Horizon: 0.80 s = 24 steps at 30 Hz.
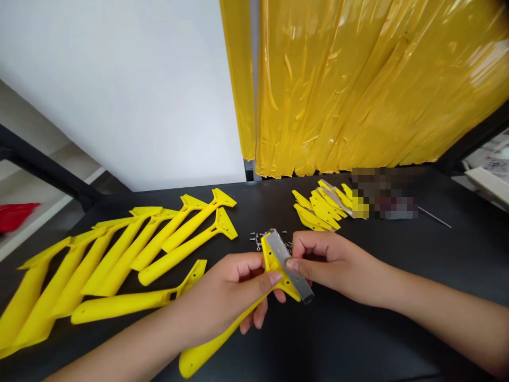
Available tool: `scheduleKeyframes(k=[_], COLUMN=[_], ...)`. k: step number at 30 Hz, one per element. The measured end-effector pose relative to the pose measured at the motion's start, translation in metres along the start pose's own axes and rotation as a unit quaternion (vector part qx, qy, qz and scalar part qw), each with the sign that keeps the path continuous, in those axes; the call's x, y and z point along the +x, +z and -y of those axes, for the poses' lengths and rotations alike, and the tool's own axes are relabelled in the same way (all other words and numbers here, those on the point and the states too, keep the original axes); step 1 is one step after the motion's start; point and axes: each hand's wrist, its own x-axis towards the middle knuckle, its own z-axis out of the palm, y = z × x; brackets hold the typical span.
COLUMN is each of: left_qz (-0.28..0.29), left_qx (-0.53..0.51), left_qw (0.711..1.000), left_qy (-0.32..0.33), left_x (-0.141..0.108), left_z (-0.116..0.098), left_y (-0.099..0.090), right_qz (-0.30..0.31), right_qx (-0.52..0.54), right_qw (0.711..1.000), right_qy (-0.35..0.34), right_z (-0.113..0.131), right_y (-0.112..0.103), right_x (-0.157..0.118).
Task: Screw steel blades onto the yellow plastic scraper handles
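A yellow handle (222, 339) with a flared head and small holes is in my left hand (246, 286), thumb on the head and fingers beneath. Against the head lies a grey metal strip (284, 256) with a dark end, pinched between the thumb and fingers of my right hand (318, 257). Small screws and nuts (258, 239) lie on the black table just behind the head, partly hidden by it. To the left, several yellow handles (178, 254) rest in a slanted row, one of them (123, 306) nearest my left forearm.
Behind my right hand is a pile of yellow head pieces (322, 207). A blurred-out object sits beside it, with a thin metal rod (435, 217) showing. Yellow plastic sheeting (338, 85) and a white panel (139, 90) stand behind the black table (377, 339).
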Motion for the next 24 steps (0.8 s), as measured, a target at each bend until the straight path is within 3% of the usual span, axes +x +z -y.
scheduleKeyframes(k=[10, 18, 24], left_qz=[-0.002, -0.019, -0.017], left_qx=[0.007, 0.033, 0.015], left_qw=[1.000, 0.999, 1.000], left_qy=[0.013, 0.002, 0.008], left_x=[-0.0006, -0.0022, -0.0011], left_z=[0.0019, 0.0005, 0.0022], left_y=[0.0011, 0.0024, 0.0030], right_qz=[0.009, -0.027, 0.008], right_qx=[0.037, -0.054, 0.023], right_qw=[0.999, 0.998, 1.000], right_qy=[0.011, -0.013, 0.011], right_z=[0.0008, -0.0015, -0.0060], right_y=[0.0025, 0.0017, 0.0001], right_x=[0.0005, 0.0011, 0.0033])
